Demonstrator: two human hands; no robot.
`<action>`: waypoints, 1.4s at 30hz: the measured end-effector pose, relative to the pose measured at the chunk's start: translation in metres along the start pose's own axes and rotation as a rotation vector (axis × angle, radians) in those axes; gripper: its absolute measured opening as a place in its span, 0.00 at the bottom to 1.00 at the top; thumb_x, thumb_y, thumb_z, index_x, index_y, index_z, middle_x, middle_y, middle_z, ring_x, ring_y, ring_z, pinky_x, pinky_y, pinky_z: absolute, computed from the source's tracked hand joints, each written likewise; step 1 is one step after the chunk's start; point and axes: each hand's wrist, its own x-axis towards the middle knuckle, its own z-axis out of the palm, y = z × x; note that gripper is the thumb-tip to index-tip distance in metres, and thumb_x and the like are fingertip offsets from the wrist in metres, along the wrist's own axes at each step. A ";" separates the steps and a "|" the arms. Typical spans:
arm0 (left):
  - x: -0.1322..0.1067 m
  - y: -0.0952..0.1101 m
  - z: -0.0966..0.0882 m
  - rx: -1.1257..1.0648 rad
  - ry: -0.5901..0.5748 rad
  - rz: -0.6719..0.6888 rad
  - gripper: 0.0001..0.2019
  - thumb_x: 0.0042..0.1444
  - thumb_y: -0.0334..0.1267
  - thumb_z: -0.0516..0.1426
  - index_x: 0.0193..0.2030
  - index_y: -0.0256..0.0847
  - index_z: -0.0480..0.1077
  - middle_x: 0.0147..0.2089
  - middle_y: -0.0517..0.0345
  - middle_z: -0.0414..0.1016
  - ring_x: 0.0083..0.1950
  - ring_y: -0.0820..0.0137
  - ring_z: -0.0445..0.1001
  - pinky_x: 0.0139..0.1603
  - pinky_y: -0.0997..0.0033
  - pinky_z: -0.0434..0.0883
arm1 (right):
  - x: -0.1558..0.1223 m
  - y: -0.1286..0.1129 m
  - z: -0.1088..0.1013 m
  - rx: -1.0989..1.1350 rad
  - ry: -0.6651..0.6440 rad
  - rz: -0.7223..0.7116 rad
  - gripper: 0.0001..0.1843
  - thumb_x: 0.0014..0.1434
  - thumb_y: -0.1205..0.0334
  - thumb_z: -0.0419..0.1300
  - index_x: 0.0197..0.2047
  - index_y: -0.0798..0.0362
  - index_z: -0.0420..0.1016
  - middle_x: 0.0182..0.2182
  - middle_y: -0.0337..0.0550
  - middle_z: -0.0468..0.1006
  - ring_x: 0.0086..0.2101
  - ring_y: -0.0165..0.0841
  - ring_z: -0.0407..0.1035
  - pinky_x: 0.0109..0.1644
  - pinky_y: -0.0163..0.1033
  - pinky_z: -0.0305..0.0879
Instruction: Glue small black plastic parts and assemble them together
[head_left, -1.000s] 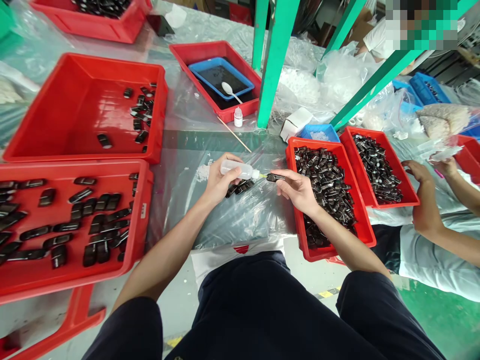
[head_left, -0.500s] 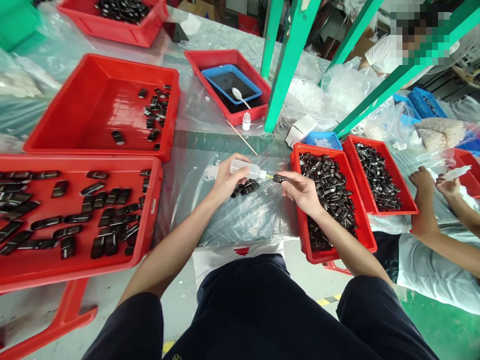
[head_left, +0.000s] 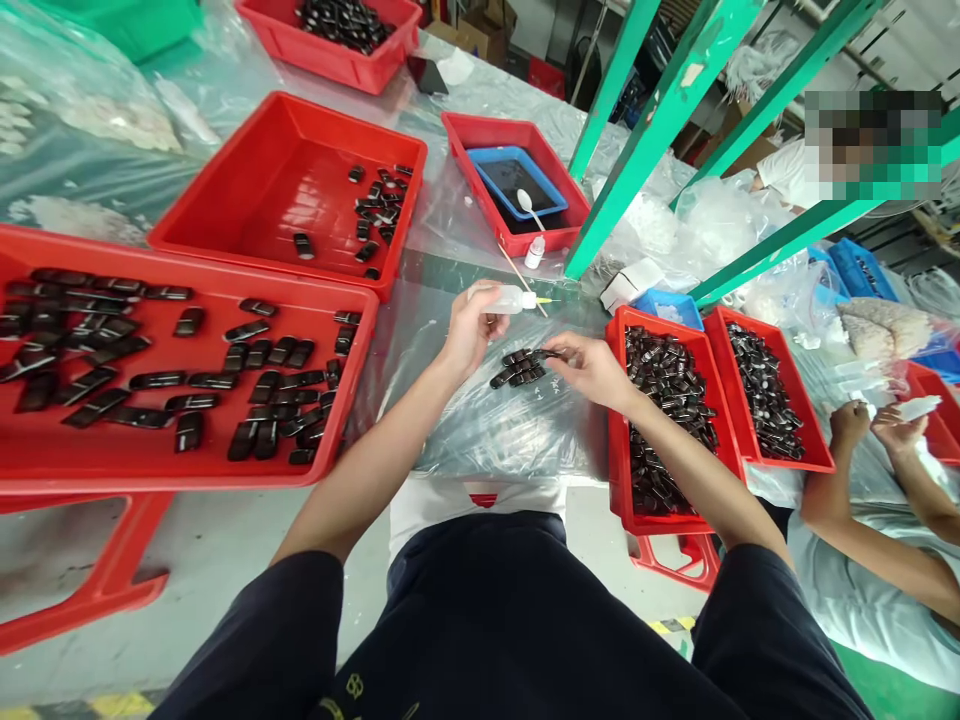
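Needle-tipped squeeze bottle (head_left: 504, 299) has come away from the small black part (head_left: 553, 353), now lowered to the cluster of black parts (head_left: 517, 371) on the plastic sheet (head_left: 487, 440). Judged partway: a small batch laid out, the heaped red bin (head_left: 618, 450) likely remaining. Left hand (head_left: 470, 327) curls closed round the near-level bottle; right hand (head_left: 594, 370) pinches the part at the cluster's edge, both forearms reaching forward.
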 end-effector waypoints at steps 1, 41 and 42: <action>0.001 0.001 0.000 -0.005 0.006 -0.003 0.16 0.43 0.49 0.65 0.35 0.42 0.70 0.22 0.64 0.69 0.20 0.76 0.62 0.21 0.74 0.53 | 0.005 -0.003 0.007 -0.115 -0.052 -0.006 0.09 0.67 0.59 0.65 0.49 0.51 0.81 0.44 0.44 0.87 0.36 0.35 0.78 0.46 0.42 0.71; -0.007 0.004 0.001 -0.050 -0.070 -0.092 0.19 0.55 0.58 0.62 0.34 0.42 0.74 0.22 0.63 0.63 0.20 0.75 0.61 0.21 0.69 0.58 | -0.078 0.032 -0.115 -0.649 -0.077 0.481 0.11 0.75 0.53 0.55 0.45 0.51 0.72 0.34 0.48 0.83 0.34 0.42 0.77 0.37 0.40 0.62; -0.007 0.003 0.001 -0.053 -0.070 -0.094 0.19 0.55 0.57 0.63 0.34 0.42 0.74 0.22 0.62 0.64 0.20 0.75 0.61 0.21 0.69 0.58 | -0.079 0.025 -0.112 -0.543 -0.035 0.434 0.12 0.76 0.53 0.54 0.45 0.50 0.72 0.32 0.46 0.82 0.32 0.40 0.76 0.38 0.40 0.64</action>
